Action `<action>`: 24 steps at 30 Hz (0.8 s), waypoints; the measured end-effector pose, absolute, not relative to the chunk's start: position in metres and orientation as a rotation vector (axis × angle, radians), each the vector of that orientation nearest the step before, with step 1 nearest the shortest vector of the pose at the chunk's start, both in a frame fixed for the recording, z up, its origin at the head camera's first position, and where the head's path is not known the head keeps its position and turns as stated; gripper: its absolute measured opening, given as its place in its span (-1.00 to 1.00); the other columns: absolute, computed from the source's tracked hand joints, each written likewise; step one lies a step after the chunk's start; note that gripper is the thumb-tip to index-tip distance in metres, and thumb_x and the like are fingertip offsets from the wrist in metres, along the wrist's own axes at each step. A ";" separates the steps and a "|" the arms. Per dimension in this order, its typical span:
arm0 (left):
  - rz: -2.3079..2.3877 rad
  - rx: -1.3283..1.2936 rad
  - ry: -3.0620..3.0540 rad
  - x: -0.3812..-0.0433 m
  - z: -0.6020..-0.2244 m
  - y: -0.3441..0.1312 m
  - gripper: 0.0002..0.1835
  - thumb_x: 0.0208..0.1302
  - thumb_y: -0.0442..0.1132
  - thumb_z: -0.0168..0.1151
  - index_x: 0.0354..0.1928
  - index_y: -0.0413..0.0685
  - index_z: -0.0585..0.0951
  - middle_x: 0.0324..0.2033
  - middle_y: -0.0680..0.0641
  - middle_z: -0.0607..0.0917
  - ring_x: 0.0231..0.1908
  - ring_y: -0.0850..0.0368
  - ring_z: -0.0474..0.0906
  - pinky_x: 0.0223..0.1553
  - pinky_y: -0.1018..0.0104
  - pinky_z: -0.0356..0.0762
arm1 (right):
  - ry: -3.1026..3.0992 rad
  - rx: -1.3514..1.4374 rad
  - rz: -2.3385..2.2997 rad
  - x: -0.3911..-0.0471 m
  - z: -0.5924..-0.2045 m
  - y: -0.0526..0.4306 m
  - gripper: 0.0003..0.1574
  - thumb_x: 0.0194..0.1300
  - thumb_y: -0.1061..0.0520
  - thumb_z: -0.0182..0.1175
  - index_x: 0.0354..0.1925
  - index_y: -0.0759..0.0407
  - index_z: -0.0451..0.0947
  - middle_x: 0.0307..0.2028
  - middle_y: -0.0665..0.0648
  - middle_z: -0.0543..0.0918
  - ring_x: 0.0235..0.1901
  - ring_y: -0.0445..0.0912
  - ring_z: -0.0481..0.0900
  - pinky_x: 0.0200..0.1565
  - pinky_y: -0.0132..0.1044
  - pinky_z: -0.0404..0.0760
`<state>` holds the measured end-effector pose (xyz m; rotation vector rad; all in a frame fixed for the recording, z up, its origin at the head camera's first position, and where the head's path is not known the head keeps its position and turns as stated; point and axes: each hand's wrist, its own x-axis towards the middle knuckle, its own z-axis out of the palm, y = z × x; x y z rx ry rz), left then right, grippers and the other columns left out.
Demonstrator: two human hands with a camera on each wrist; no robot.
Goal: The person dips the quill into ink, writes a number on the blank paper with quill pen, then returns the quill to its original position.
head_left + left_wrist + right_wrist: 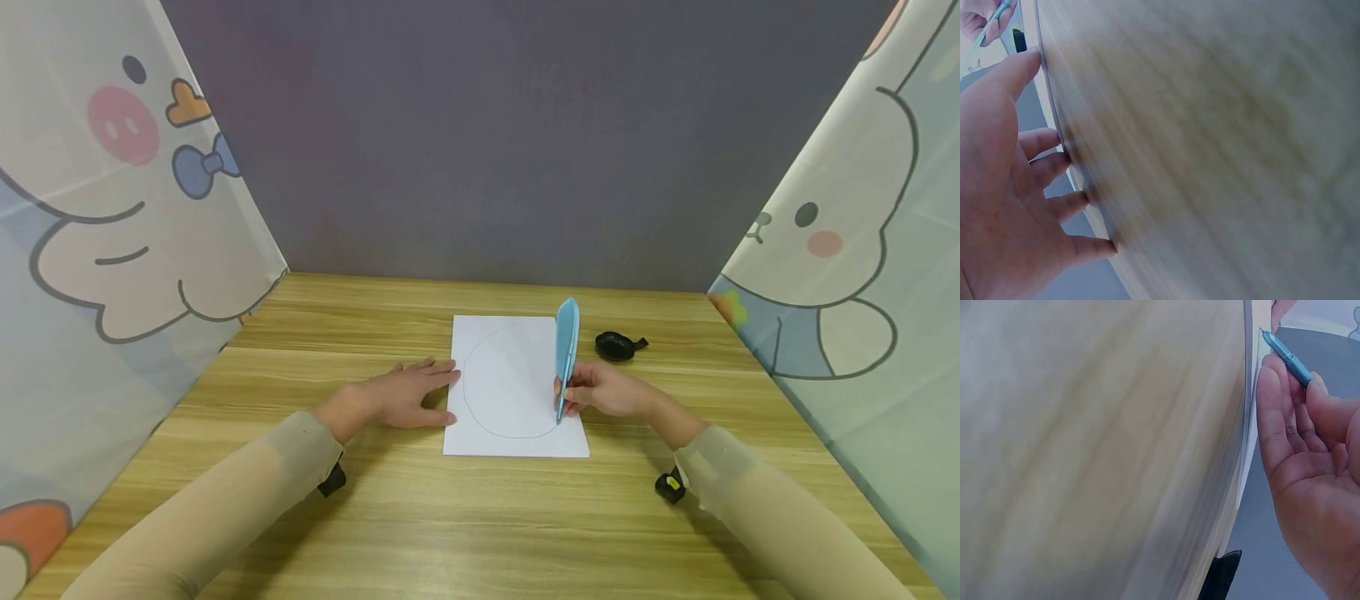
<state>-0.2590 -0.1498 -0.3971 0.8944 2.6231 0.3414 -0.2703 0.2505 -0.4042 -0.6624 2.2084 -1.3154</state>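
Note:
In the head view a white sheet of paper (510,379) lies on the table, with a thin curved line (517,437) sweeping round its left and bottom like part of an oval. My right hand (603,389) pinches a light blue pen with a broad feather-shaped top (567,337). The pen stands nearly upright, its tip at the line's lower right end. In the right wrist view, thumb and fingers hold the pen's barrel (1297,370) near its point. My left hand (408,396) rests with spread fingers on the sheet's left edge, palm over the table.
A small black rounded object with a narrow end (617,346) lies on the wooden table (360,317) beyond the right hand. A grey panel (495,150) stands at the back, and cartoon-printed cloths (127,275) hang at both sides. Black devices (670,486) sit under the wrists.

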 end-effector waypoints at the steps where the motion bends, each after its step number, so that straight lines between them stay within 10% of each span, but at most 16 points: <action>1: 0.341 0.896 2.622 -0.259 -0.397 -0.150 -0.03 0.58 0.41 0.13 0.79 0.12 0.12 0.80 0.01 0.00 0.78 -0.29 -0.15 0.65 -0.59 -0.17 | 2.211 -0.663 -1.316 -0.271 -0.404 0.251 -0.76 0.69 0.31 0.08 0.11 0.51 0.53 -0.03 0.38 0.73 -0.05 0.06 0.79 0.07 -0.13 0.85; 24: 0.339 0.908 2.620 -0.263 -0.398 -0.149 -0.03 0.59 0.40 0.13 0.79 0.09 0.13 0.80 -0.03 0.02 0.77 -0.32 -0.12 0.62 -0.63 -0.14 | 2.317 -0.583 -1.313 -0.288 -0.398 0.260 -0.72 0.69 0.34 0.07 0.14 0.57 0.55 -0.06 0.37 0.76 -0.08 0.00 0.82 0.03 -0.17 0.86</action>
